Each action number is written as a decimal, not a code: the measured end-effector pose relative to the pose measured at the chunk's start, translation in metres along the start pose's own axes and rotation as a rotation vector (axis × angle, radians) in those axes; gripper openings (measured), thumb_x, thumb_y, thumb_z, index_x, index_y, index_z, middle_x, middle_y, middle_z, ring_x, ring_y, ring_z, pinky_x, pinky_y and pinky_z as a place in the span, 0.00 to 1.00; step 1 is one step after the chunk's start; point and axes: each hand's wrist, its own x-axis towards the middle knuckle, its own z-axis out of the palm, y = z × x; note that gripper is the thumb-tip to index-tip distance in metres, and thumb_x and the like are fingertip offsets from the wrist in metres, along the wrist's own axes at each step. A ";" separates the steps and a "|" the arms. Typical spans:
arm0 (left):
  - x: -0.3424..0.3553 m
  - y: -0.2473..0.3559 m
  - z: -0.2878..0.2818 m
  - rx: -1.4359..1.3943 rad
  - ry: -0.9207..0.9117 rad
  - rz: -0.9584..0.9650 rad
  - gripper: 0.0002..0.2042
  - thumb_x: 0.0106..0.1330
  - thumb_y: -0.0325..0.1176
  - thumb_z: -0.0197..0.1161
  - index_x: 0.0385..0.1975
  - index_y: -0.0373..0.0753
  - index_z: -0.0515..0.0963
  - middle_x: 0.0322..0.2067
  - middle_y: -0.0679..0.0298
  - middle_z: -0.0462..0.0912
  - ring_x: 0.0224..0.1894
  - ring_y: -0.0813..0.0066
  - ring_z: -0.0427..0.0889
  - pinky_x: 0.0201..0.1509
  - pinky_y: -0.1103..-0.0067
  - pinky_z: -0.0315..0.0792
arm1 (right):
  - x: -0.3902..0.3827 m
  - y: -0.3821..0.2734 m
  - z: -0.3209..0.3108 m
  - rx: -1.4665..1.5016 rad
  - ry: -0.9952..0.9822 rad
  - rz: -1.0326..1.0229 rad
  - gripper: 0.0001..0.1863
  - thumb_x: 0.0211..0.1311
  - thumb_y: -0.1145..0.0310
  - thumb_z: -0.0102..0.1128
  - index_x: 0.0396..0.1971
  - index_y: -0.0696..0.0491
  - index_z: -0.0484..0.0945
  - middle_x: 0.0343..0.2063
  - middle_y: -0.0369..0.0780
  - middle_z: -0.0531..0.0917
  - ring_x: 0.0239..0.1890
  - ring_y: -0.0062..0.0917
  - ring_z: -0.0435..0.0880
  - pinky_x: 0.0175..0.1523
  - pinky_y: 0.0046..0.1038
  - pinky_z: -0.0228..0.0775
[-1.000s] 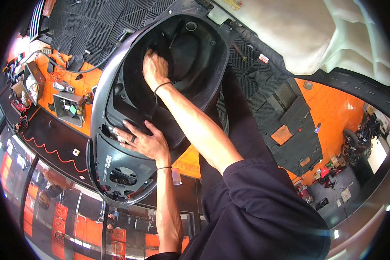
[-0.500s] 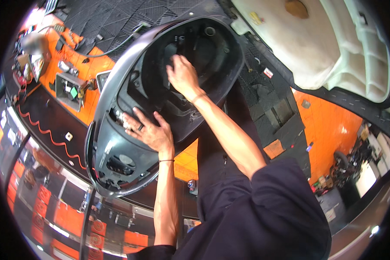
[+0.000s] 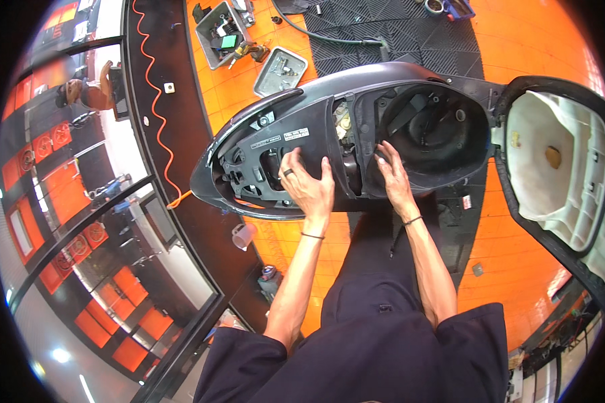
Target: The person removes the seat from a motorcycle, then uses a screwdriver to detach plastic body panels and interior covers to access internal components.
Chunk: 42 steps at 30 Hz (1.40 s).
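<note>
Right hand [image 3: 395, 180] had backed out to the edge of the storage bin [image 3: 444, 138] in the scooter [image 3: 383, 72], loosely open, seemingly empty; left hand [image 3: 309, 187] shifted over the tail cover [image 3: 309, 143], fingers spread, leaving the bin pretty much unblocked.

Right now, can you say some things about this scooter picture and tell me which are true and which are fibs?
1. The left hand wears a dark ring. True.
2. The coiled cord is blue. False: it is orange.
3. The right hand is nearer the black storage bucket than the left hand is. True.
4. The scooter seat is shut. False: it is swung open.
5. A green thing lies in the grey bin. True.
</note>
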 end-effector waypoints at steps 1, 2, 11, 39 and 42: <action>-0.004 -0.011 0.001 0.074 -0.067 -0.028 0.40 0.58 0.43 0.78 0.67 0.32 0.66 0.62 0.48 0.70 0.65 0.49 0.69 0.69 0.58 0.64 | 0.000 -0.006 0.004 -0.039 -0.005 0.007 0.33 0.79 0.59 0.54 0.77 0.51 0.57 0.72 0.47 0.69 0.69 0.38 0.76 0.71 0.37 0.67; -0.008 -0.014 0.003 0.133 -0.045 0.016 0.42 0.58 0.46 0.78 0.68 0.31 0.65 0.61 0.47 0.71 0.64 0.47 0.69 0.68 0.56 0.64 | 0.000 -0.011 0.005 -0.080 0.002 0.015 0.33 0.79 0.58 0.54 0.77 0.51 0.56 0.72 0.47 0.69 0.68 0.38 0.76 0.71 0.36 0.67; -0.007 0.019 0.020 0.164 -0.153 -0.127 0.58 0.54 0.53 0.79 0.74 0.21 0.51 0.58 0.42 0.71 0.58 0.46 0.73 0.64 0.58 0.69 | 0.000 -0.012 0.016 -0.138 -0.031 0.036 0.39 0.78 0.61 0.56 0.80 0.53 0.48 0.77 0.52 0.57 0.71 0.39 0.72 0.73 0.36 0.64; 0.017 0.014 0.030 -0.145 -0.154 -0.136 0.56 0.59 0.48 0.77 0.75 0.20 0.47 0.62 0.30 0.68 0.63 0.36 0.73 0.65 0.59 0.73 | 0.004 -0.016 0.019 -0.244 -0.085 0.063 0.46 0.76 0.50 0.55 0.79 0.60 0.44 0.79 0.55 0.50 0.82 0.41 0.48 0.82 0.35 0.43; 0.020 0.012 0.037 -0.132 -0.199 -0.077 0.56 0.59 0.48 0.77 0.75 0.20 0.47 0.62 0.30 0.68 0.63 0.37 0.73 0.64 0.60 0.74 | 0.007 -0.008 0.016 -0.245 -0.077 0.037 0.46 0.76 0.51 0.55 0.79 0.61 0.43 0.79 0.55 0.50 0.82 0.41 0.48 0.82 0.35 0.43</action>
